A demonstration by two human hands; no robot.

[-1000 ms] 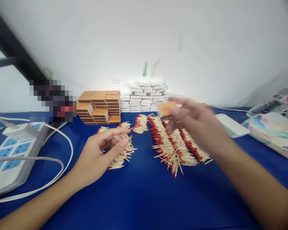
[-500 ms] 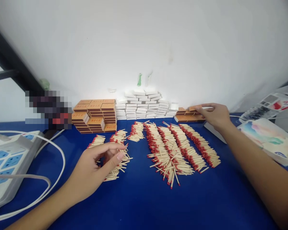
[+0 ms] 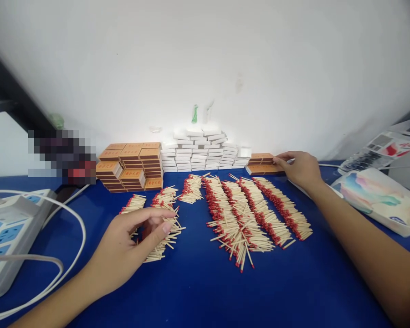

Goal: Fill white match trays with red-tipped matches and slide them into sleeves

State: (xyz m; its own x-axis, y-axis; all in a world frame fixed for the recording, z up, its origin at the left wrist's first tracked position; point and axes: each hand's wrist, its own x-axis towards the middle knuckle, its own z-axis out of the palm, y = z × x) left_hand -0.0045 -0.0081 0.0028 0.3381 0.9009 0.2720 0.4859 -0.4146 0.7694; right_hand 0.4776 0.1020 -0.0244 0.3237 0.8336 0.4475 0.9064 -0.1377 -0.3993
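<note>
My left hand [image 3: 128, 246] hovers over the left piles of red-tipped matches [image 3: 166, 196], palm turned inward. Its fingers curve loosely, thumb and index finger apart, with nothing between them. My right hand [image 3: 300, 171] reaches to the back right, its thumb and fingertips closed at the right end of a low stack of orange matchboxes [image 3: 261, 159]. The fingers partly cover the matchbox at that end. Long rows of matches [image 3: 276, 205] lie between the hands, heads mostly toward the left. One row spreads into a loose, crossed heap [image 3: 237, 241] at its near end.
A taller stack of orange matchboxes [image 3: 133, 159] stands at the back left. Beside it, white inner trays [image 3: 205, 150] are piled against the wall. A power strip [image 3: 7, 232] with white cables lies at left; a tissue pack [image 3: 379, 196] is at right.
The matchbox under my right fingertips was tilted on top of the low stack and now sits lower, level with its upper layer. My left hand keeps its pose; the view shifts slightly.
</note>
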